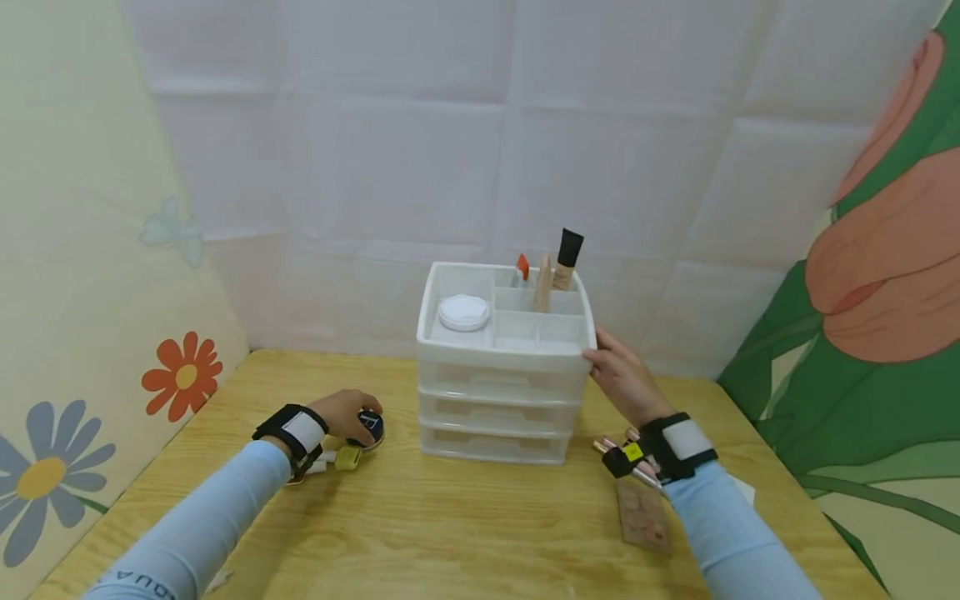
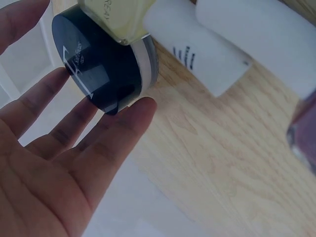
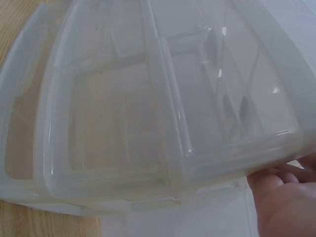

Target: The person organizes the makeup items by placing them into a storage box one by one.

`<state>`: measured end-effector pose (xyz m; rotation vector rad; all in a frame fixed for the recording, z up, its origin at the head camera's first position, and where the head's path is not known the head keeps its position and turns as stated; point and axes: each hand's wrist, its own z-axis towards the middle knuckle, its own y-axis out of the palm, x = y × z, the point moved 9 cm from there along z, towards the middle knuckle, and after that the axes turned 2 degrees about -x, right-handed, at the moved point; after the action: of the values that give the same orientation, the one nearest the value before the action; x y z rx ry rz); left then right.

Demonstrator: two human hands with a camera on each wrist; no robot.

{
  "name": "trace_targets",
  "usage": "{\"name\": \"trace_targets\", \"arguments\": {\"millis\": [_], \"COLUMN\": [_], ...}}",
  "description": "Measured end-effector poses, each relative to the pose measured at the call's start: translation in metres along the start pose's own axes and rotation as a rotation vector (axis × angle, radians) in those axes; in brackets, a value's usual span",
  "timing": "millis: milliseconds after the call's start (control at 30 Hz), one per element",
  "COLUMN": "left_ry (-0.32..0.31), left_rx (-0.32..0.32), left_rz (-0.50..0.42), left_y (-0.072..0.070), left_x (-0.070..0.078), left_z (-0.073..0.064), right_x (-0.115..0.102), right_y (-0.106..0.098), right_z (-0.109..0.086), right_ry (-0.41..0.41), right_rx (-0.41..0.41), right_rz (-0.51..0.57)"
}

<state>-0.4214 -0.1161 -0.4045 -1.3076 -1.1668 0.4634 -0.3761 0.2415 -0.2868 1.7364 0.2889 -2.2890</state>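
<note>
My left hand [image 1: 341, 414] is at a round jar with a dark lid [image 1: 371, 427], low on the table's left side. In the left wrist view its fingertips touch the jar [image 2: 101, 64] along one side, while the thumb stands apart from it. A yellowish glass bottle [image 2: 121, 17] and a white tube [image 2: 197, 54] lie right beside the jar. My right hand [image 1: 626, 383] grips the front right corner of a white drawer organizer [image 1: 498, 375], thumb at the front rim and fingers along the side. Three translucent drawers show under its open top tray.
In the tray sit a round white case [image 1: 465, 312], a black-capped tube [image 1: 567, 258], a beige tube [image 1: 542, 287] and a red-tipped item [image 1: 522, 267]. Under my right forearm lie a flat palette [image 1: 642, 518] and several slim tubes. A white sheet hangs behind the wooden table [image 1: 465, 533].
</note>
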Motion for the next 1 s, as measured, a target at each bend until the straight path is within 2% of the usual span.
{"name": "trace_targets", "arguments": {"millis": [200, 500, 800, 1000], "left_ry": [0.013, -0.008, -0.004, 0.003], "left_rx": [0.015, 0.019, 0.022, 0.018], "left_rz": [0.019, 0.016, 0.028, 0.04], "left_y": [-0.0034, 0.001, 0.0002, -0.0026], "left_x": [0.005, 0.0012, 0.005, 0.0075], "left_z": [0.0006, 0.0003, 0.0002, -0.0017], "right_x": [-0.0036, -0.0015, -0.0026, -0.0016], "right_y": [0.0002, 0.0005, 0.0014, 0.0023], "right_z": [0.0019, -0.0012, -0.0023, -0.0019], "right_ry": [-0.016, 0.002, -0.034, -0.029], "right_rx": [-0.017, -0.016, -0.035, -0.039], "right_rz": [-0.011, -0.042, -0.03, -0.01]}}
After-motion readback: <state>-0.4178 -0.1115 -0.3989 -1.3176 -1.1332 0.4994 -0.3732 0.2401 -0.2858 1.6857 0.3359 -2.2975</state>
